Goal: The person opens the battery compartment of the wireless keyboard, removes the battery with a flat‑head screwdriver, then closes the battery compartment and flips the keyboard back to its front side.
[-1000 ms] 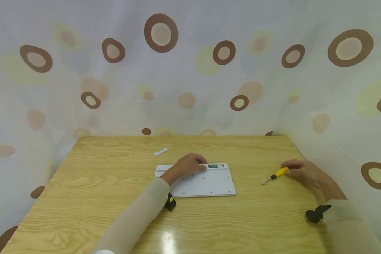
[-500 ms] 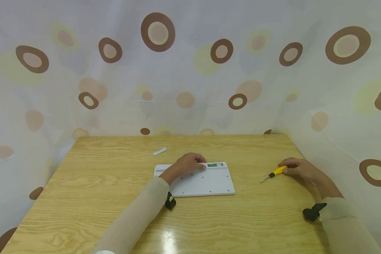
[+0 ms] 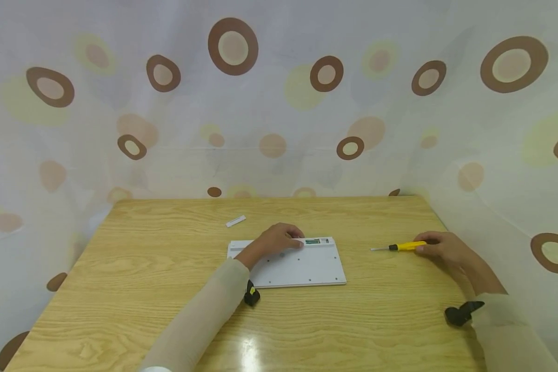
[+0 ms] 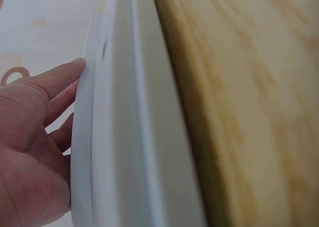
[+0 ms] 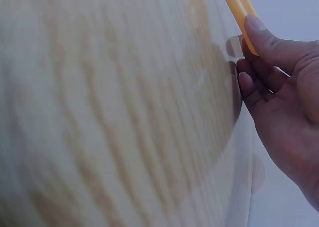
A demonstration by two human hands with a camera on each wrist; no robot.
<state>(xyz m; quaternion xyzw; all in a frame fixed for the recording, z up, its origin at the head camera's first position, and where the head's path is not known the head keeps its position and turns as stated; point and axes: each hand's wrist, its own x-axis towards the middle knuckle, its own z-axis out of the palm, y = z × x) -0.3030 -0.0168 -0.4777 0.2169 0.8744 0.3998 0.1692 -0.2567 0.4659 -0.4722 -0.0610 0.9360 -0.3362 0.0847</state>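
A white keyboard (image 3: 304,268) lies face down mid-table, small screws dotting its underside. Green batteries (image 3: 313,241) show in an uncovered slot along its far edge. My left hand (image 3: 277,239) grips that far edge just left of the slot, thumb on the underside and fingers behind; the left wrist view shows the fingers at the keyboard's edge (image 4: 84,137). Off to the right, my right hand (image 3: 448,253) pinches the yellow handle of a screwdriver (image 3: 404,246) between thumb and fingers. Its metal shaft points left, towards the keyboard. In the right wrist view only the handle (image 5: 241,10) shows.
A small white battery cover (image 3: 235,221) lies behind the keyboard on the wooden table (image 3: 176,227). Patterned cloth (image 3: 269,119) hangs behind the table and along both sides. The right forearm is close to the cloth on the right.
The screwdriver has swung in my right hand from pointing down-left to nearly level, tip leftward. My left hand and the keyboard stay in place.
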